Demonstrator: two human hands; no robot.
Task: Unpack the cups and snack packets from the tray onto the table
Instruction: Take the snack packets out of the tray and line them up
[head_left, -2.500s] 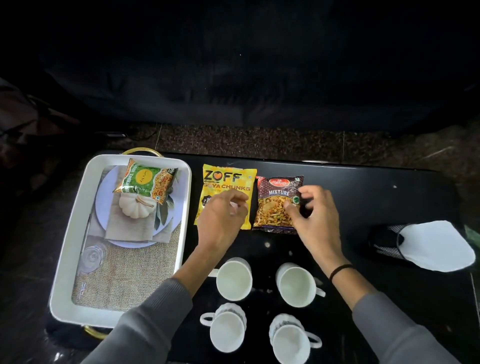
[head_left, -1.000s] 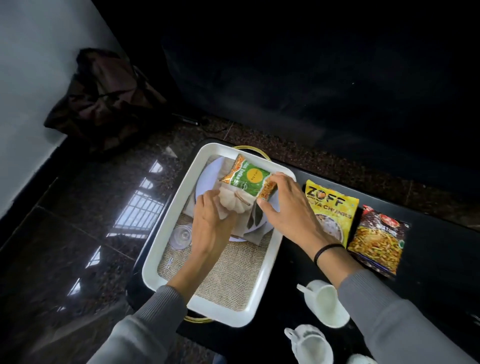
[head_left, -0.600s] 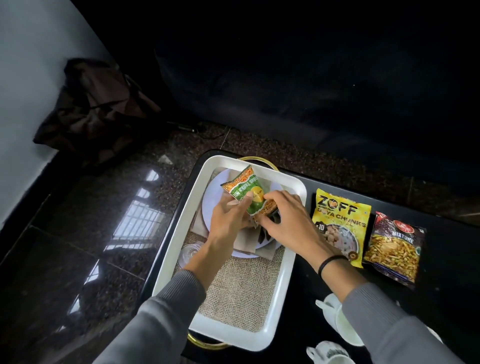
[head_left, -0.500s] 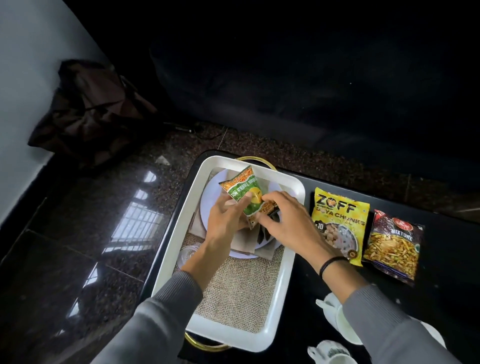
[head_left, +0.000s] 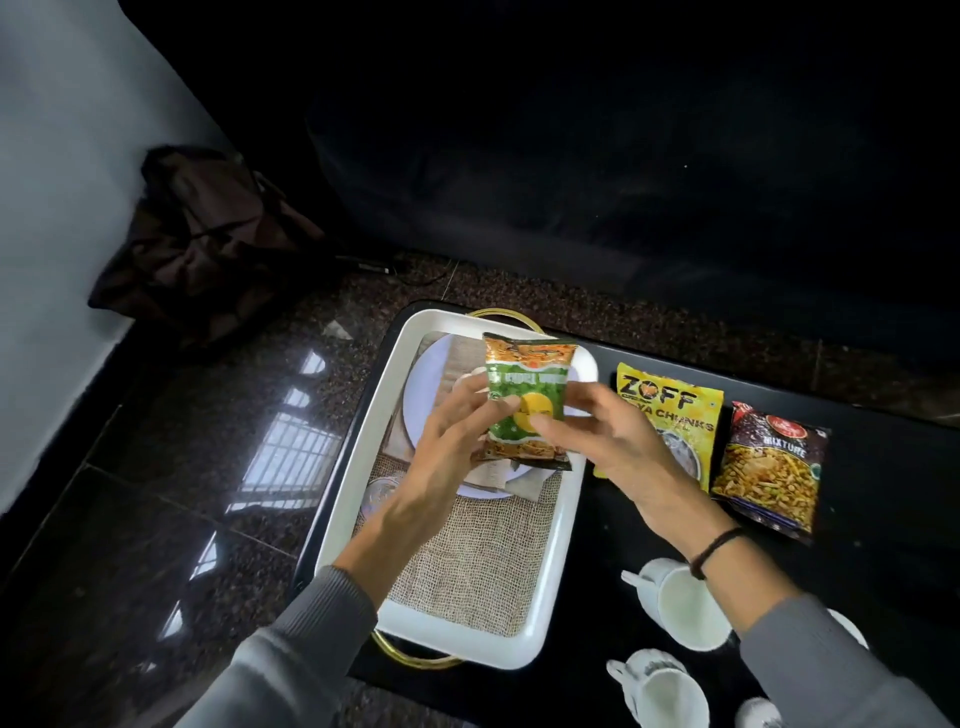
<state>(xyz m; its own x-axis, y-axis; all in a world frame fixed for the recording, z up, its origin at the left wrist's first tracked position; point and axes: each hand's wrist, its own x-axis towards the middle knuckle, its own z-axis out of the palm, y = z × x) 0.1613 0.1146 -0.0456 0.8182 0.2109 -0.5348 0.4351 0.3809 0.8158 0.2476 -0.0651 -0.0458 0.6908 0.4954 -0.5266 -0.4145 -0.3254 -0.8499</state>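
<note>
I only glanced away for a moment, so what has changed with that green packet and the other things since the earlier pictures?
The green packet lay in the white tray on a printed plate picture. The left hand and right hand took hold of it and lifted it; it is now held upright above the tray. The yellow packet, the dark mixture packet and the white cups stayed on the black table.

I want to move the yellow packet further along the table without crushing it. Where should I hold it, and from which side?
The yellow packet lies flat on the black table, label up, its right edge close beside the dark mixture packet. Pinching the flat sealed top edge, reaching in from the far side, is probably best: that edge is clear of its neighbour, and the seal holds no contents to crush.
</note>
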